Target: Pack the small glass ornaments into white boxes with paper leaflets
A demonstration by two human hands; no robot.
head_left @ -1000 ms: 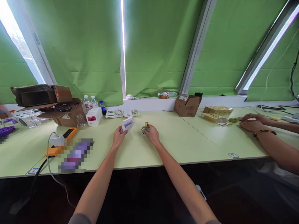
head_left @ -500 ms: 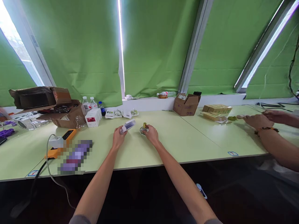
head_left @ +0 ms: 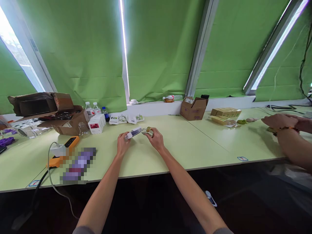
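My left hand (head_left: pixel 123 143) is closed around a small white box (head_left: pixel 134 132), whose open end faces right and shows a dark inside. In my right hand (head_left: pixel 156 139) is a round, clear glass bottle (head_left: pixel 147 131) with a gold top, which looks like a perfume bottle. It is tilted, its base toward the box's open end. Bottle and box are very close; whether they touch I cannot tell. Behind them lie flattened white packages (head_left: pixel 133 119) with round clear-and-green items on them.
White boxes (head_left: pixel 96 124), bottles (head_left: pixel 106 113) and cardboard boxes (head_left: pixel 65 125) stand at the left, near an orange power strip (head_left: pixel 73 141) and a blurred purple object (head_left: pixel 80 164). A carton (head_left: pixel 193 110) and yellow boxes (head_left: pixel 225 112) stand right. Another person's hands (head_left: pixel 280 121) work at far right.
My right hand has tipped the bottle from upright and brought it left, up to the box. My left hand has barely moved. The other person's hands have shifted right.
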